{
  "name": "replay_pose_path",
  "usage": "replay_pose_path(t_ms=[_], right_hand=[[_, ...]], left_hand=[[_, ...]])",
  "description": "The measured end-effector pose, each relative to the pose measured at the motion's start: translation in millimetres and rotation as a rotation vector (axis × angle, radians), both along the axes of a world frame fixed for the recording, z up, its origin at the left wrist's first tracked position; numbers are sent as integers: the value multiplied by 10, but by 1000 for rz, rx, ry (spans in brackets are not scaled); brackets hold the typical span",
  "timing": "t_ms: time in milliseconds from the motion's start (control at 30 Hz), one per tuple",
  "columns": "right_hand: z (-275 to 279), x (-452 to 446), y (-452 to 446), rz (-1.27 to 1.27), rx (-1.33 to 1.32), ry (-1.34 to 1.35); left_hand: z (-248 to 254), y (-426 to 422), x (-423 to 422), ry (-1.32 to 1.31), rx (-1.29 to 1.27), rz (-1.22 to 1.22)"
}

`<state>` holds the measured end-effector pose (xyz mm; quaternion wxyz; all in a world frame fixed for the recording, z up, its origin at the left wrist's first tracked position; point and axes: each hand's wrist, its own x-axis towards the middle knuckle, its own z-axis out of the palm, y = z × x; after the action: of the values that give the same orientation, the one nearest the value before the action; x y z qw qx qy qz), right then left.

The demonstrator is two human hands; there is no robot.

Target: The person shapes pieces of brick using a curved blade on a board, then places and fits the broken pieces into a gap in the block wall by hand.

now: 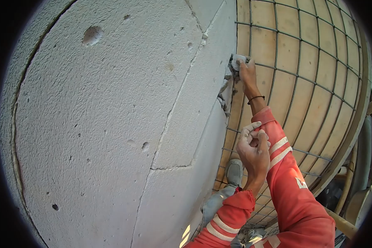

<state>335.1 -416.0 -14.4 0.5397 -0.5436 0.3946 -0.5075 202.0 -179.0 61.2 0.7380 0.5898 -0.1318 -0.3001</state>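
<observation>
My right hand (248, 76) reaches up to the wall's edge and grips a grey chunk of block (238, 62) with its fingers and thumb. The chunk sits against a broken gap where the wall meets the rebar grid (275, 49). Several broken pieces of rubble (223, 86) lie along that gap, just below the chunk. Lower down, my left hand (254, 151) hangs in front of my right sleeve, fingers loosely curled and apart. Nothing shows in it, and pale dust covers its fingertips.
A rough grey wall (95, 124) with cracks, joints and small holes fills the left side. Boards (310, 78) lie beneath the rebar grid, bounded by a curved edge (356, 128). My shoe (234, 171) rests near the wall's foot. Poles (348, 182) stand at the lower right.
</observation>
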Motion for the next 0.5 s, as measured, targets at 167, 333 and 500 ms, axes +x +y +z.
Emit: replay_pose_path(t_ms=[167,333,500], right_hand=[[73,-226,-89,-301,-52,-104],[54,118,83,-278,-266,269],[36,-436,83,-179,-141,10]], left_hand=[[-5,19,34,-22,1,8],[28,2,116,67,-58,27],[21,-48,138,-24,-16,32]])
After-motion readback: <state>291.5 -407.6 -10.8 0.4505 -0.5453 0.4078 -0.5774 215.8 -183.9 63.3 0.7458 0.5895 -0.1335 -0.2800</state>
